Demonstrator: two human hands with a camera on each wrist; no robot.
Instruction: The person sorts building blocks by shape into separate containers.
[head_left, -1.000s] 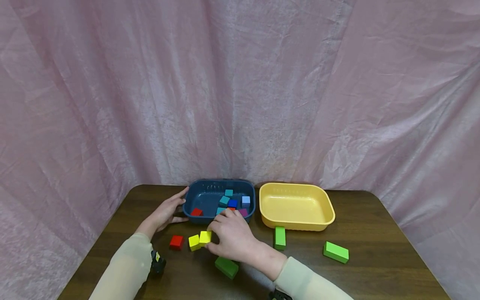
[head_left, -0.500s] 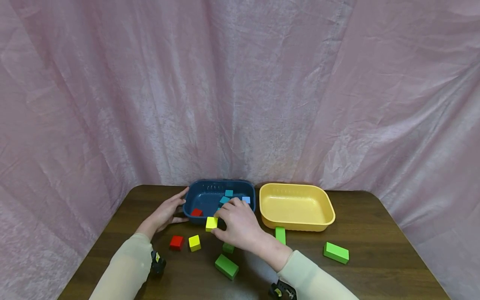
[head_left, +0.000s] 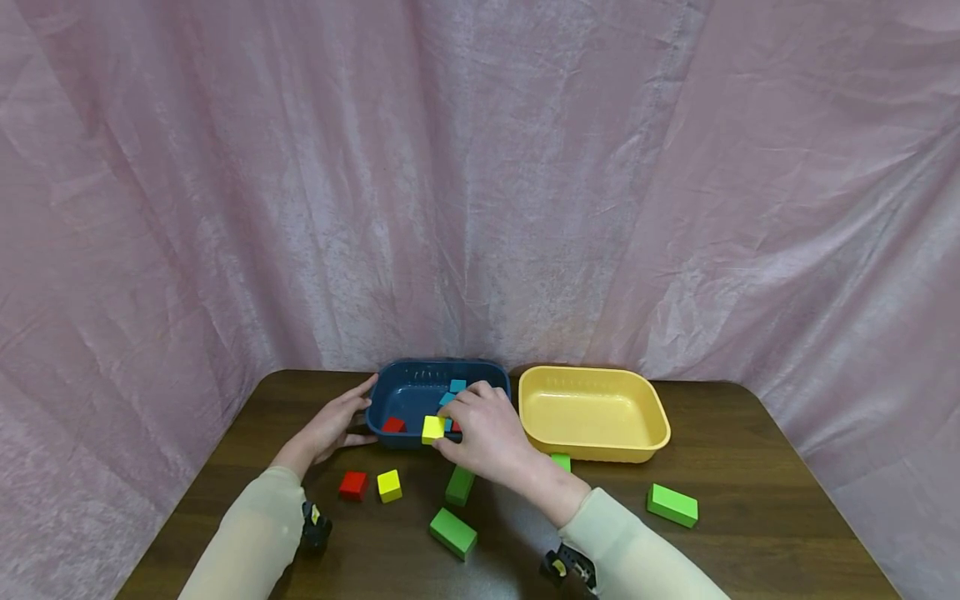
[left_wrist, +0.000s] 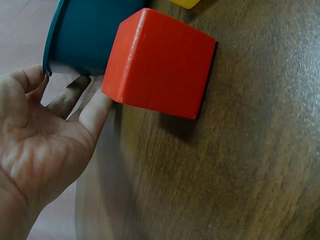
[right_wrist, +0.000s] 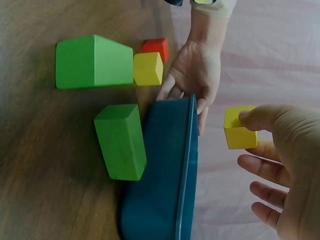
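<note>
Between thumb and fingers, my right hand (head_left: 491,433) pinches a yellow cube (head_left: 432,430) over the front edge of the blue plastic bin (head_left: 408,363). The right wrist view shows this cube (right_wrist: 241,137) above the bin's rim, the other fingers loosely bent. My left hand (head_left: 330,423) touches the bin's left end, fingers extended and spread against its wall. Inside the bin lie a red cube (head_left: 393,425) and some blue cubes (head_left: 457,386); my right hand hides part of the contents. On the table near my left hand sit another red cube (left_wrist: 162,65) and a second yellow cube (head_left: 389,486).
A yellow bin (head_left: 588,454) stands right of the blue one, with nothing seen inside. Green blocks lie in front: one block (head_left: 453,533) nearest me, another block (head_left: 460,485) behind it, a third block (head_left: 672,505) at right. A pink curtain (head_left: 480,183) hangs behind the table.
My right hand has lifted the yellow cube from beside the other yellow cube and carried it right and away from me, to the bin's front edge. The left hand has stayed still.
</note>
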